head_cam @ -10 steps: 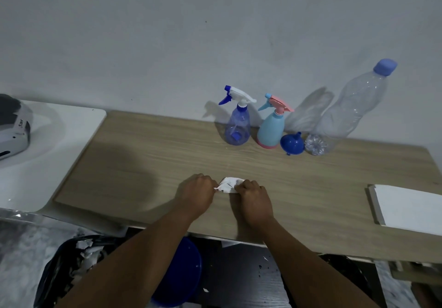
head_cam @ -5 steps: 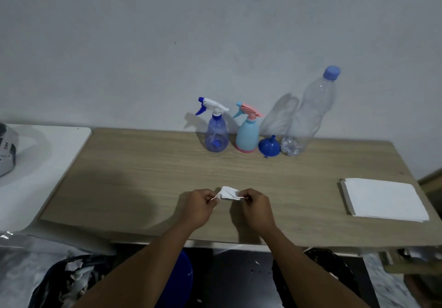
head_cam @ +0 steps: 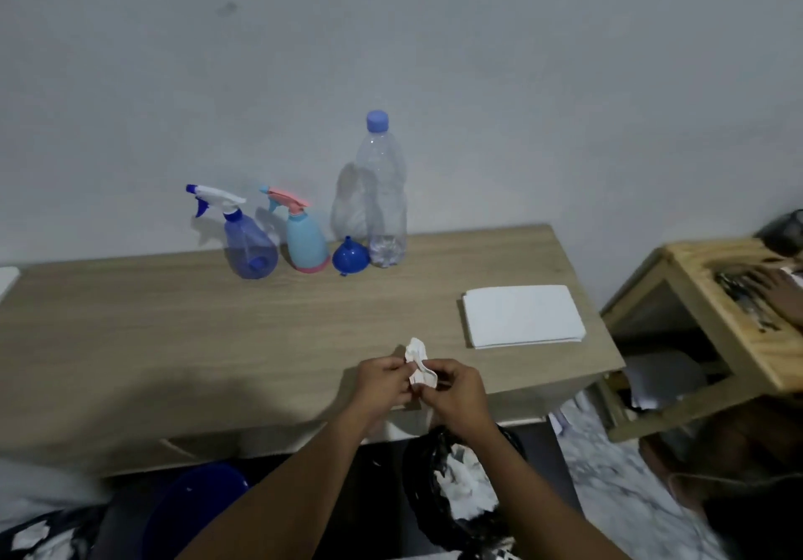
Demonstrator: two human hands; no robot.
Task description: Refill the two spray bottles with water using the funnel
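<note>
At the back of the wooden table (head_cam: 182, 333) stand a clear purple spray bottle (head_cam: 247, 242) with a white and blue trigger and a light blue spray bottle (head_cam: 305, 242) with a pink trigger. A blue funnel (head_cam: 350, 260) lies beside them, spout toward me, next to a tall clear water bottle (head_cam: 384, 203) with a blue cap, nearly drained. My left hand (head_cam: 382, 381) and my right hand (head_cam: 452, 392) pinch a crumpled white tissue (head_cam: 418, 362) between them over the table's front edge, far from the bottles.
A stack of white paper napkins (head_cam: 521, 315) lies on the table's right side. Below the front edge are a black bin bag (head_cam: 456, 485) with crumpled paper and a blue bucket (head_cam: 191, 511). A wooden stool (head_cam: 712, 333) stands to the right, another person's hand (head_cam: 778, 285) on it.
The view has swung to the right, so the bottles now sit left of centre. Both hands lifted the tissue off the table and carried it right, above the black bin bag.
</note>
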